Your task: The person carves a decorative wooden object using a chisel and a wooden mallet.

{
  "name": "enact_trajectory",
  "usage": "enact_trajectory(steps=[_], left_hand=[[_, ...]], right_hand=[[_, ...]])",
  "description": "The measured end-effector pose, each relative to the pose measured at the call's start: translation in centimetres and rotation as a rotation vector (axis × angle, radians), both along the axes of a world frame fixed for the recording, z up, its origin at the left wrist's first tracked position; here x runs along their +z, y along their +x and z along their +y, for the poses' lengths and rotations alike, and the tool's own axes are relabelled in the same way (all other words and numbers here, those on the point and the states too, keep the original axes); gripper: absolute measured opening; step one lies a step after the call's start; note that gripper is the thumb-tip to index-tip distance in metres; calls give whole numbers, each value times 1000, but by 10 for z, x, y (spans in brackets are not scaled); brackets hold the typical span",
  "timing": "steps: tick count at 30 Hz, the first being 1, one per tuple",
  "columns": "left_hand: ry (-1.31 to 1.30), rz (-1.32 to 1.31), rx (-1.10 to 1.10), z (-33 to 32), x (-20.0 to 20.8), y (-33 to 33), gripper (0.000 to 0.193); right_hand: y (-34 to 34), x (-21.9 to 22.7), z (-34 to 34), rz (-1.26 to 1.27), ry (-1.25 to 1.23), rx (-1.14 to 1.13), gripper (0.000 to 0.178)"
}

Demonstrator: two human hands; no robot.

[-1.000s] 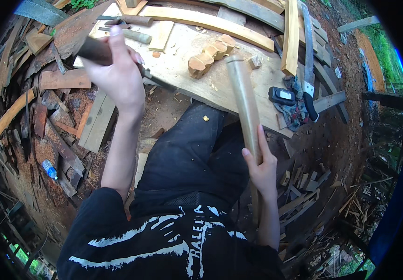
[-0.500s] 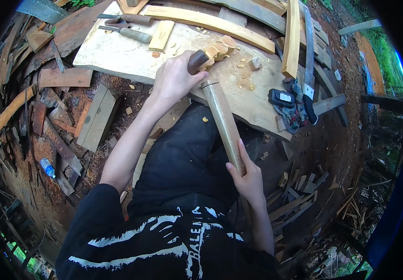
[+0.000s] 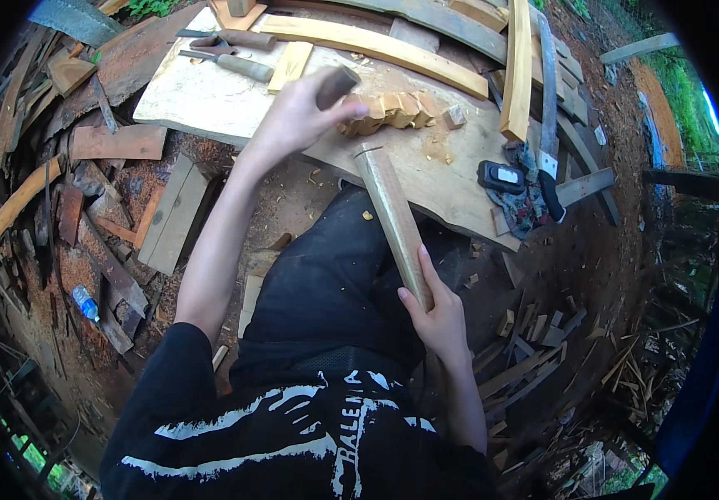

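Note:
My left hand (image 3: 293, 117) is closed around a dark rounded wooden tool handle (image 3: 339, 87), raised over the near part of the wooden slab. The tool's working end is hidden behind the hand. Beside the thumb lies a carved block of light wood (image 3: 393, 113) with a stepped, notched surface. My right hand (image 3: 439, 315) grips the lower part of a long wooden club (image 3: 393, 208). Its top end points up toward the slab's near edge, close to the carved block.
Chisels (image 3: 243, 65) and a short board (image 3: 289, 67) lie on the slab (image 3: 201, 96). To the right are a small wood cube (image 3: 455, 117), a black device (image 3: 501, 176) on a cloth, and a saw (image 3: 549, 142). Scrap wood (image 3: 180, 212) and a plastic bottle (image 3: 85, 302) lie at the left.
My left hand has moved left and slightly up with the handle, uncovering more of the carved block. The right hand and club have barely shifted.

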State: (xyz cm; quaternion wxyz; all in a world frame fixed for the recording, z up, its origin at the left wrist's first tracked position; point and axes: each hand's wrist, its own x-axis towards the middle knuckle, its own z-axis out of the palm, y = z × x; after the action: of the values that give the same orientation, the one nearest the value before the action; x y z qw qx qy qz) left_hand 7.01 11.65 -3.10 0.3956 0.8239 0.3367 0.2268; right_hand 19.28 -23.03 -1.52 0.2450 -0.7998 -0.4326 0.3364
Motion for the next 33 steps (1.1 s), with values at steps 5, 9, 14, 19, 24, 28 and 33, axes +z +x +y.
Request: enact_trajectory(steps=[5,9,14,19,24,28,33], left_hand=[[-186,-548,222,-3,58,-5,41],[-149,-818,182,-9,106,6,49],[-63,-892,126,-9,130,33,48],[-149,-747,95,5,112,51,46],[-156,-837,-31,9,101,65,48],[-184,-814,-76,4,105,69,48],[-212,-928,-201,6,99,77,41]], right_hand=[[0,-4,6,-39,28,19,72],[1,-6,12,-103,30,47,72],[-1,-10,13,-128,35,58,72],[-4,-13,13,-118,43,49,73],[-6,-15,14,-117,34,47,73],[-6,-14,13,-124,40,50,74],[-6,-13,14,-122,2,58,75]])
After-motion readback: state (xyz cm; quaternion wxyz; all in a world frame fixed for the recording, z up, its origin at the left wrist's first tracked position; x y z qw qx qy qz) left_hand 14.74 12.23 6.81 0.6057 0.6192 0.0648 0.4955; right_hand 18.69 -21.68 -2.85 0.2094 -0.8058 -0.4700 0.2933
